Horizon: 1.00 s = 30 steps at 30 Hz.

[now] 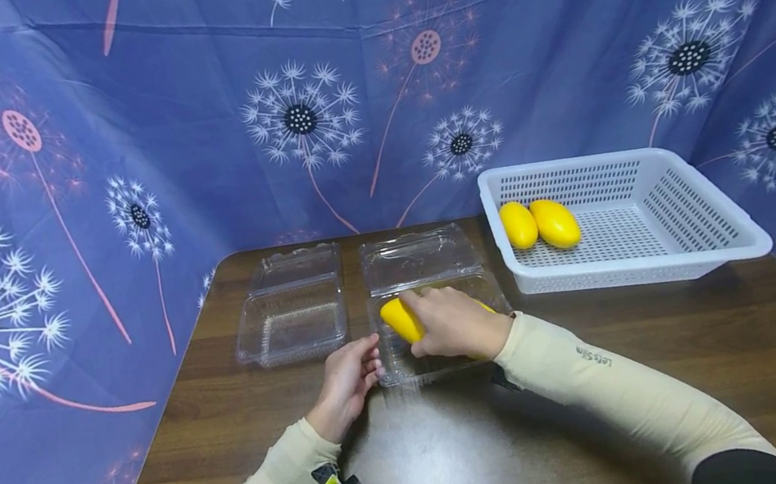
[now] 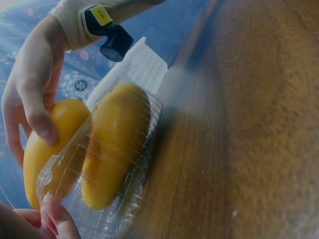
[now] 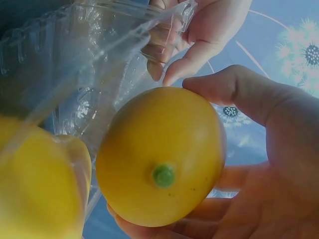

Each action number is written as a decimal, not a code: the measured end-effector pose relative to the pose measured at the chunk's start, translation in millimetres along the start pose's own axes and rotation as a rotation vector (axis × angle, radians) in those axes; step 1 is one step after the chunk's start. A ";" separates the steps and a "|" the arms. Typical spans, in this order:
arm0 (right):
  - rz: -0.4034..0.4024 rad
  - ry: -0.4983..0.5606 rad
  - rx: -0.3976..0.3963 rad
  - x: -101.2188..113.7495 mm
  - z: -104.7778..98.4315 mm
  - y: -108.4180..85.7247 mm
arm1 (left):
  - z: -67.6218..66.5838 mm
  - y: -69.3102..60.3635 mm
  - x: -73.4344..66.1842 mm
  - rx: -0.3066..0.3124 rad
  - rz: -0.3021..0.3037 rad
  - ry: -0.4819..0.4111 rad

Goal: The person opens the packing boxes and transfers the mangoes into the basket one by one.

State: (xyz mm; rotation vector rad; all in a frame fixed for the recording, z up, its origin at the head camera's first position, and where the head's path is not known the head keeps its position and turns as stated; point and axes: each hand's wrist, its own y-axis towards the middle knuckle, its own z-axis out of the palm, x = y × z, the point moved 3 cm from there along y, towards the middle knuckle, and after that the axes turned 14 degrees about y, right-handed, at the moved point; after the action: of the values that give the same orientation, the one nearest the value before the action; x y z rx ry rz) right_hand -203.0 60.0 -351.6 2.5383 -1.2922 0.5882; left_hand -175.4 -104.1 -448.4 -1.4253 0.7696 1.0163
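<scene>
In the head view my right hand [image 1: 455,322] grips a yellow mango [image 1: 401,320] over the right-hand clear plastic clamshell box [image 1: 393,369]. Its green stem end faces the camera in the right wrist view, with thumb and fingers curled round the fruit. A second mango [image 2: 115,149] lies inside that box, as the left wrist view shows; from above, the right hand mostly covers it. My left hand [image 1: 346,382] pinches the box's rim at the near left side between thumb and fingers. The box's lid [image 1: 420,258] is folded back, away from me.
To the left stands another clear clamshell box [image 1: 291,322], its lid folded back. A white slatted basket [image 1: 659,263] at the back right contains two mangoes [image 1: 555,223]. Everything stands on a brown wooden table [image 1: 433,459], with a blue dandelion-patterned cloth [image 1: 367,96] behind.
</scene>
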 end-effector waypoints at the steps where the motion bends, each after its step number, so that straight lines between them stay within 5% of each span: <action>1: -0.002 0.003 -0.002 -0.2 -0.7 -0.1 | 0.0 -0.2 -0.3 0.000 0.001 -0.001; 30: 0.039 0.031 0.004 -6.4 -25.5 -3.7 | 0.3 -3.2 -2.2 0.009 0.014 -0.017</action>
State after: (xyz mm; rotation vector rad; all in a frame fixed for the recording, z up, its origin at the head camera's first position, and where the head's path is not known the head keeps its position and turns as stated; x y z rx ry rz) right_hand -209.6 76.5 -331.8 2.5030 -1.3337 0.6359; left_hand -173.5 -103.6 -445.1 -1.4035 0.7722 1.0335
